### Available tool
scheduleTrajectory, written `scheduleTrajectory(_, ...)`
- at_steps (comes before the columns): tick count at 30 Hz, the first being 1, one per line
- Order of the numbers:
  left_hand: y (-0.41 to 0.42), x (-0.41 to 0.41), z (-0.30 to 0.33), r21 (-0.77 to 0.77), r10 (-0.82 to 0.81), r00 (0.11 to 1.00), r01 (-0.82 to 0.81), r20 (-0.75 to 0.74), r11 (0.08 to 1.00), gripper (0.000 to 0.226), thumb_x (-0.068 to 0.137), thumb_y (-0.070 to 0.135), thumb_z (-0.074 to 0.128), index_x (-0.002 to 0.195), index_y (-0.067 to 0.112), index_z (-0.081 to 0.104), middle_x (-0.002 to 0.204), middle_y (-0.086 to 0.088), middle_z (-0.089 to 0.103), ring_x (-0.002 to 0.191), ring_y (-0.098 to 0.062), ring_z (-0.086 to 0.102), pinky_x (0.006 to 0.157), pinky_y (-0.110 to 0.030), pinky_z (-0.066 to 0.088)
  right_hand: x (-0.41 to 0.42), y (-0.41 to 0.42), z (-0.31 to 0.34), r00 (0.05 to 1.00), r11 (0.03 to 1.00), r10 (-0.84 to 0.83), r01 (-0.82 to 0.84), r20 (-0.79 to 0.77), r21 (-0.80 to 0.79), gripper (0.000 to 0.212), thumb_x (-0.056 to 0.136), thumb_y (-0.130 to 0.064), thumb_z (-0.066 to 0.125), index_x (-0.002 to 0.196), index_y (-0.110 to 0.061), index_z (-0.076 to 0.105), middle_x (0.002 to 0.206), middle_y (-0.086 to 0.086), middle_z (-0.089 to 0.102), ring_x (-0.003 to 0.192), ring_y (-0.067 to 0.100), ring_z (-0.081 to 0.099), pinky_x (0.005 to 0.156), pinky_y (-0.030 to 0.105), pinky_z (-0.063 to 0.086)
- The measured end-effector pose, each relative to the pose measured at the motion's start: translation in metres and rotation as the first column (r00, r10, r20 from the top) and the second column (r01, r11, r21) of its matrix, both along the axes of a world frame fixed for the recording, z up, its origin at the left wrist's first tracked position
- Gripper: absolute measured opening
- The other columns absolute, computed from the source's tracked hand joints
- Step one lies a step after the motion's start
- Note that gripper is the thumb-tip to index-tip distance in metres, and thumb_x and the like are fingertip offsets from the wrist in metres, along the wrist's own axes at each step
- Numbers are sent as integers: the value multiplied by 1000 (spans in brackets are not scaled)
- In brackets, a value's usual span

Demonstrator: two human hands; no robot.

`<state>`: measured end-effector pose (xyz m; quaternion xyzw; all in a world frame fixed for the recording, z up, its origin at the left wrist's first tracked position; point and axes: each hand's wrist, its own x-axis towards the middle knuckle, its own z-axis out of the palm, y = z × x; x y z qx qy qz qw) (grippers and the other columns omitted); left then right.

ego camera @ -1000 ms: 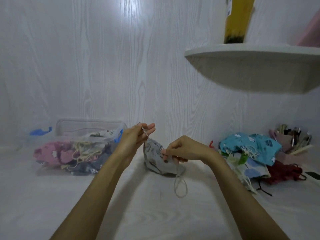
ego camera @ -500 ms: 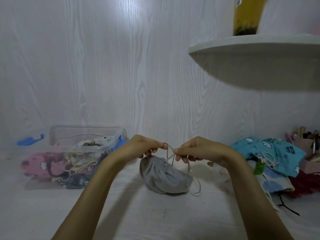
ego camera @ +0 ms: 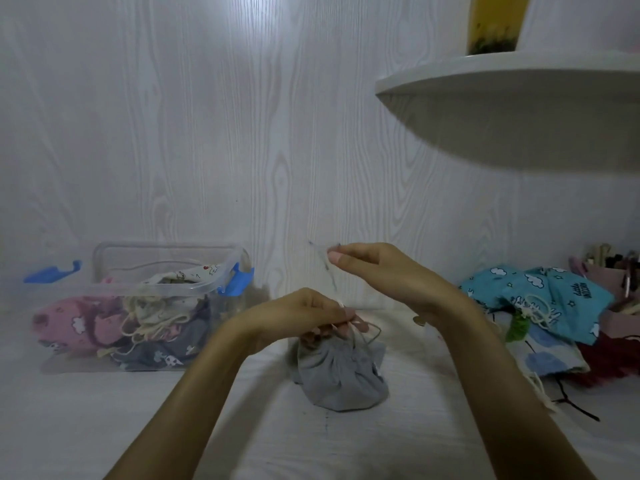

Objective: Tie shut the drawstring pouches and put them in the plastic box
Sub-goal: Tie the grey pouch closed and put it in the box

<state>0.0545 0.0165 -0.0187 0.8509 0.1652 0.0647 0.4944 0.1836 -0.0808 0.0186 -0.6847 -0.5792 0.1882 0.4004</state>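
A grey drawstring pouch [ego camera: 341, 375] sits on the white table in front of me, its mouth gathered. My left hand [ego camera: 304, 318] pinches the gathered neck and cord at the pouch's top. Raised above and to the right, my right hand [ego camera: 377, 271] pulls a thin strand of the cord up, blurred by motion. The clear plastic box [ego camera: 104, 289] with blue latches stands at the left and holds several pouches. A heap of untied pouches [ego camera: 540, 306], the top one light blue with clouds, lies at the right.
A white corner shelf [ego camera: 502, 84] juts out above the right side, carrying a yellow bottle [ego camera: 495, 22]. A pink holder of small items [ego camera: 613, 271] stands at the far right behind the heap. The wood-grain wall is close behind everything.
Both hands had held the cord level above the pouch. Now my left hand has dropped onto the pouch's neck and my right hand has lifted, drawing the cord up.
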Motion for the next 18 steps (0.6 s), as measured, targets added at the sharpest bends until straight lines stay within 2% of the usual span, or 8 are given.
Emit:
scheduleTrajectory(3,6,-2,-1,-99,125,992,-122,30,988,31,95,35,49,103,17,74,59,18,58,64,-2,47,66,-17,38,9,-4,-1,997,997,-40,44,66,-58,60,85,-48,58,139,-29,39,133,-12,45,113,3,41,92,23,34)
scheduleTrajectory(6,11,-3,1,-169,195,979,-183,59,968,28,93,36,53,89,19,75,59,12,57,63,-3,50,64,-17,40,15,-9,-3,989,963,42,-2,145,-271,64,75,-46,71,132,-33,44,127,-16,48,109,3,49,87,21,40)
scheduleTrajectory(8,12,-2,2,-193,227,972,-210,66,958,28,92,36,55,81,18,73,61,7,57,66,-6,50,64,-18,41,15,-7,-6,978,933,71,5,197,-359,56,76,-43,73,126,-30,52,118,-16,53,105,3,52,87,21,41)
scheduleTrajectory(10,12,-2,2,-218,260,963,-238,78,946,27,91,36,56,80,18,73,64,6,57,68,-7,51,66,-19,42,13,-4,-9,967,941,62,26,248,-336,39,79,-40,70,115,-24,65,102,-14,61,94,1,56,82,17,45)
scheduleTrajectory(12,14,-3,2,-270,298,950,-265,91,926,27,92,33,56,92,13,74,66,5,60,66,-7,51,66,-20,42,13,-6,-7,973,960,-4,68,229,-272,23,82,-34,68,99,-20,74,80,-14,66,71,-6,59,58,6,42)
scheduleTrajectory(13,16,-4,2,-302,313,945,-271,98,914,28,92,32,56,99,10,73,69,4,62,66,-6,52,67,-20,43,15,-8,-6,975,969,-32,84,218,-234,19,83,-33,68,93,-19,75,75,-15,67,65,-7,59,54,5,40)
scheduleTrajectory(16,18,-6,1,-384,303,946,-240,114,892,27,92,29,57,104,10,72,77,5,70,71,-5,58,74,-22,46,25,-14,-1,989,994,-43,56,138,-93,13,84,-32,66,85,-23,75,80,-9,74,78,2,65,69,11,48)
scheduleTrajectory(18,17,-6,1,-413,298,947,-225,122,883,26,89,29,61,101,9,73,83,2,72,73,-4,62,75,-18,48,23,-16,3,999,1000,6,-5,50,-23,12,86,-28,64,86,-22,74,78,-6,75,77,4,67,70,11,51)
